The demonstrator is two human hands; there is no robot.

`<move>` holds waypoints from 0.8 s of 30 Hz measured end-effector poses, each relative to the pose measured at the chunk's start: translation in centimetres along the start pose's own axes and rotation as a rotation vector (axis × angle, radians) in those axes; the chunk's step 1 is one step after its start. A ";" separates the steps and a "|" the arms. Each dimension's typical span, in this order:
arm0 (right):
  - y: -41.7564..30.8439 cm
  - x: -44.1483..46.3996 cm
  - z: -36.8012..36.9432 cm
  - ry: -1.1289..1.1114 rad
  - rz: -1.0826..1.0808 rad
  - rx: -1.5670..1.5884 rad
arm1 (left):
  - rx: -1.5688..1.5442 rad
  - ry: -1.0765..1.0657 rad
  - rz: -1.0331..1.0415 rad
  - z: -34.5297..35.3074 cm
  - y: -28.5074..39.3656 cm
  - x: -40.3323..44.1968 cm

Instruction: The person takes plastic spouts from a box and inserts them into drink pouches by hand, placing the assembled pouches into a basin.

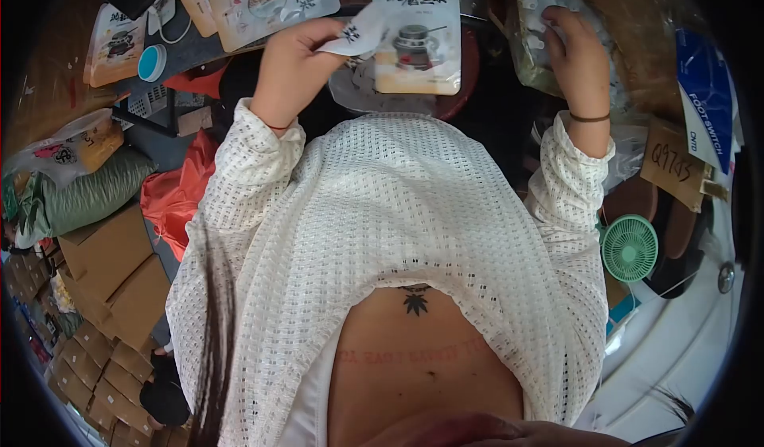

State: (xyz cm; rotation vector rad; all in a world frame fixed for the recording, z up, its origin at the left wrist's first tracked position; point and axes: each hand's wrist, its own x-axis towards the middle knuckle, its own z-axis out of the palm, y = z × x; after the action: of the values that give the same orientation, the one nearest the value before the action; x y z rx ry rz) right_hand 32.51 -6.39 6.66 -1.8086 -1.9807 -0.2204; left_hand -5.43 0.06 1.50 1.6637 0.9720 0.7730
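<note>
My left hand (298, 65) is closed, thumb against fingers, on the bent edge of a white printed pouch (362, 33) with black characters. Right beside it, a flat pouch (418, 37) with a picture of a pot stands above a round red tub (469, 73). Under my left hand, part of a clear plastic bag (346, 89) shows. At the upper right my right hand (574, 53) reaches over an open clear bag (529, 69) of small white pieces (535, 17). Its thumb and forefinger are curved and apart, close to the pieces.
More printed pouches (274, 5) lie on the dark table, near a blue-lidded round container (151, 63). Cardboard boxes (111, 248) and a red bag (183, 192) are on the left. A green fan (629, 248) and a blue-white box (704, 101) stand on the right.
</note>
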 end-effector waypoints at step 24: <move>-9.3 -0.5 -1.1 -0.085 0.050 0.919 | -0.225 -0.293 -0.111 5.8 2.7 -1.0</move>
State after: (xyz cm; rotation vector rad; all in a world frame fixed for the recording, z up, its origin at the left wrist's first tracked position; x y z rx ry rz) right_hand 23.69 -8.46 9.08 -1.2486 -1.6501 0.6856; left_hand -0.34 -3.83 2.48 1.4646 0.7353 0.5248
